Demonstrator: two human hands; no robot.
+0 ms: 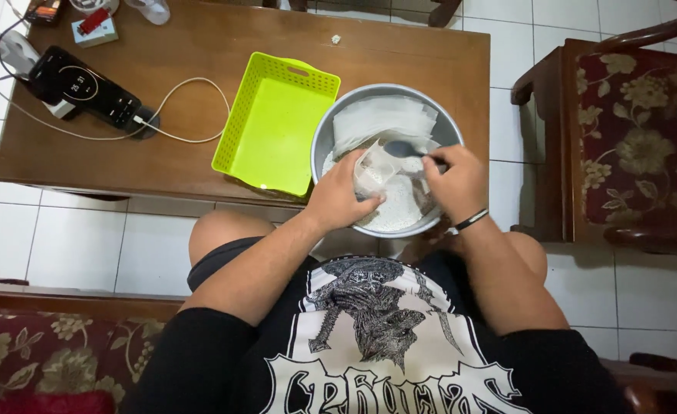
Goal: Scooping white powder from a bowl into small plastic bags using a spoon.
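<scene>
far to your left on the wooden counter (200,46) a black phone (85,88) sits on its stand with a white cable (192,92) looping away, and the lime green basket tray (273,123) lies next to it, just beside the bowl. your left hand (342,195) is closed around a small clear plastic bag (374,170), holding it upright over the round metal bowl (338,115) that overhangs the counter's near edge between your knees. keep that bag's mouth pinched wide and steady, low over the white grains (396,215) in the bowl, so anything that slips falls back in. above the bag, a stack of thin white sheets or bags (384,115) rests against the bowl's far side. your right hand (457,180) is wrapped around a spoon handle, with the dark spoon (403,148) head level right at the bag's opening. tilt it slowly, tip well inside the rim, and i'd judge small, level scoops safest here.
</scene>
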